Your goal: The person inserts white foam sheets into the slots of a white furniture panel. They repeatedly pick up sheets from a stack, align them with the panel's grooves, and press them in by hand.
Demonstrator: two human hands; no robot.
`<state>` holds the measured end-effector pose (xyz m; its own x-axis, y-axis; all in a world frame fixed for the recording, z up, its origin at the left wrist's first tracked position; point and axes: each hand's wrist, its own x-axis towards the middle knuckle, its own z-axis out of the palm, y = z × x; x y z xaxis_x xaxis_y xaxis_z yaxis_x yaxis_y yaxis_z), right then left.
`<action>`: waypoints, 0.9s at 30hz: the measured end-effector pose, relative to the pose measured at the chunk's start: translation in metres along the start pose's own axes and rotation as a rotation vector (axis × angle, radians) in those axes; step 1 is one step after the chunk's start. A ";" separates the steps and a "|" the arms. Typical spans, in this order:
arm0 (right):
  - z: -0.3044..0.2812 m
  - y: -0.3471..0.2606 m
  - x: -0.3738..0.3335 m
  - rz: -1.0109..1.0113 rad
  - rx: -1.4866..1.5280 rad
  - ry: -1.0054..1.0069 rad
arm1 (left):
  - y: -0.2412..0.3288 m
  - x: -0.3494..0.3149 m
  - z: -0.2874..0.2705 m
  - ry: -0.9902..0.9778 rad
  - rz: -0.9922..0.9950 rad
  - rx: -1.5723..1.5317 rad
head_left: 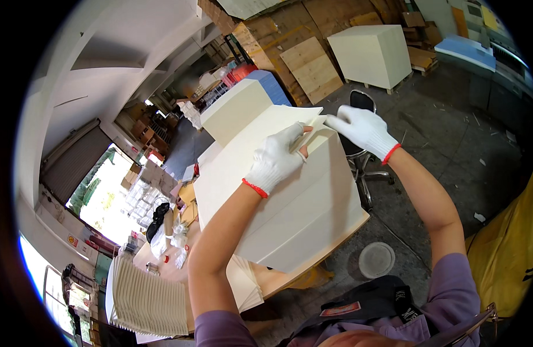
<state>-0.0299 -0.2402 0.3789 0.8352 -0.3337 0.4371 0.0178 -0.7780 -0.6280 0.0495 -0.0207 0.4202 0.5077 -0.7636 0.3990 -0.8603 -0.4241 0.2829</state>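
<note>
At 12 o'clock: L hand [276, 157] pinching pale sheets [316, 125]
Prob. to part edges; R hand [364, 130], 2 o'clock, near corner, can't tell grip.

Large paper stack [318, 202] on table [281, 279]; smaller block [234, 113] beyond it, far left. Left hand [276, 159] over stack's top — right hand [362, 128] at far right corner. Fanned stack [145, 301] on table, near left. Floor: chair [365, 100] right of stack, palletised block [370, 58] behind chair — round container [376, 260] nearer, right of table.
</note>
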 end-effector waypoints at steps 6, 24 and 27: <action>0.003 -0.003 0.004 -0.239 -0.200 -0.097 | 0.011 0.012 -0.004 -0.063 -0.156 0.134; 0.041 -0.009 0.011 -0.113 0.373 0.111 | 0.009 0.004 -0.008 -0.085 -0.195 -0.169; 0.043 -0.006 0.012 -0.119 0.372 0.124 | 0.010 0.004 -0.009 -0.078 -0.192 -0.167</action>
<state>0.0032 -0.2167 0.3600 0.7431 -0.3326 0.5806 0.3266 -0.5771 -0.7485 0.0437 -0.0236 0.4320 0.6503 -0.7148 0.2570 -0.7254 -0.4840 0.4894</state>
